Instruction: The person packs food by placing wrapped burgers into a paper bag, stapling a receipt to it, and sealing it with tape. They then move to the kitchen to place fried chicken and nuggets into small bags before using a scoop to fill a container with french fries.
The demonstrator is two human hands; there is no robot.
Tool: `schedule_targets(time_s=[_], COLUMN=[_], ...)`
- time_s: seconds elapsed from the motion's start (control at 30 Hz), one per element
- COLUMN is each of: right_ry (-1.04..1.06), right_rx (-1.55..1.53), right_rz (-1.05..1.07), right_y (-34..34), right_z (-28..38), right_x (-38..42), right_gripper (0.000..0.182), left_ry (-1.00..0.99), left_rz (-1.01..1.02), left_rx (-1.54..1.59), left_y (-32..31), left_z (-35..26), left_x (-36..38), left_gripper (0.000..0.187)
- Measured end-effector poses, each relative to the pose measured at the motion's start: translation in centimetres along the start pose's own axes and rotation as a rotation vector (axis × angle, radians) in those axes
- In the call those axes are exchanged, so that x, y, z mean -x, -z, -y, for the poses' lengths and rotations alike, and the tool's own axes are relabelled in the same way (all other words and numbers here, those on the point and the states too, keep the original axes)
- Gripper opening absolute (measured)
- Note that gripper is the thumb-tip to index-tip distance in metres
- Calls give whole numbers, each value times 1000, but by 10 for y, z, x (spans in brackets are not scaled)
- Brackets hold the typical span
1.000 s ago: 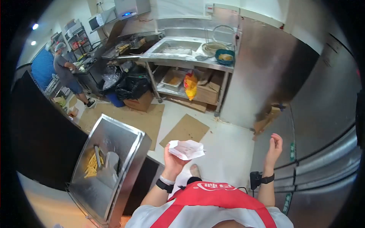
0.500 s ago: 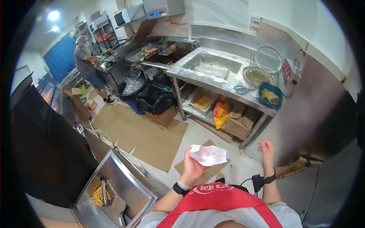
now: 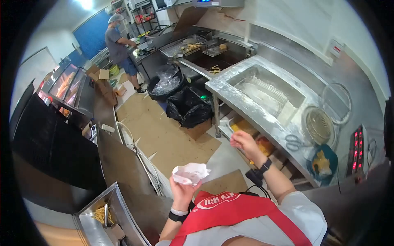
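Observation:
My left hand [image 3: 182, 193] holds a white paper bag [image 3: 191, 174], its mouth open upward, in front of my red apron [image 3: 230, 209]. To the right and higher, my right hand [image 3: 246, 144] is raised beside the edge of the flour-dusted steel table [image 3: 230, 92]. Its fingers are curled together; anything between them is too small to make out. A steel bin at the lower left [image 3: 119, 205] holds fries [image 3: 99, 214] and a metal scoop [image 3: 107, 215].
On the steel table are scissors [image 3: 294, 142], a round sieve [image 3: 319, 125] and a teal bowl [image 3: 323, 166]. Black bin bags [image 3: 191, 107] stand beside the fryer [image 3: 205, 60]. Another person [image 3: 119, 47] works at the far counter. Cables [image 3: 143, 160] run along the left counter.
The view has turned right and moved closer to the steel table. My right hand has risen and reached forward and left. My left hand still holds the paper bag.

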State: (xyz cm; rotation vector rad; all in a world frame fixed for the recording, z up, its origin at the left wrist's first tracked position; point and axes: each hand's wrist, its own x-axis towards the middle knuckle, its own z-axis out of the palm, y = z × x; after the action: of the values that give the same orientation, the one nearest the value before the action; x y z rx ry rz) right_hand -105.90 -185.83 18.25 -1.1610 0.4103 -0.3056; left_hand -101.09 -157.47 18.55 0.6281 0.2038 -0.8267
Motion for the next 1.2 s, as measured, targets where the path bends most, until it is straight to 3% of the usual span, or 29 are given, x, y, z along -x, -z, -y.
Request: schedule_targets(time_s=[0.07,0.33,0.4,0.67,0.8,0.9,1.0,1.07,1.13,1.2], right_ry=[-64,-170,-304,-279,-287,-363,-382,-429,-425,-285], right_rx=[-57,-194,-364,-738,-875,-989,-1022,-1084,-1279,-1438], right_rz=[177,241,202,-8,-135,-266,-298,-181,-424,-367], right_y=[-18,-64,-68,-69,-68,-66,-54,-36,-35,-24], right_z=[-3,5,6,13,-1,-8,-12,-25,-13,12], right_x=[-47,-224,-269,-477,-586,-644,-683,-719,-731,-740], right_gripper=[13,17,18,31,41,64,67,68,62,48], left_ry=[-6,-119,-112,-231,-383,-465,-485,-533,-541,-520], left_rz=[-33,-124,-125,-108,-310,-423,-471,-497,-490,-530], left_rx=[22,77,90,51,99,137,154,166,197,149], left_y=[9,22,15,5,11,5,2,-2,-11,-11], left_z=[-12,-111,-137,-209,-217,-221,-226,-233,-238,-243], left_x=[-21,-131,-157,-224,-231,-241,-253,-266,-276,-283], left_gripper=[50,51,51,51,50,51,54,54,55,55])
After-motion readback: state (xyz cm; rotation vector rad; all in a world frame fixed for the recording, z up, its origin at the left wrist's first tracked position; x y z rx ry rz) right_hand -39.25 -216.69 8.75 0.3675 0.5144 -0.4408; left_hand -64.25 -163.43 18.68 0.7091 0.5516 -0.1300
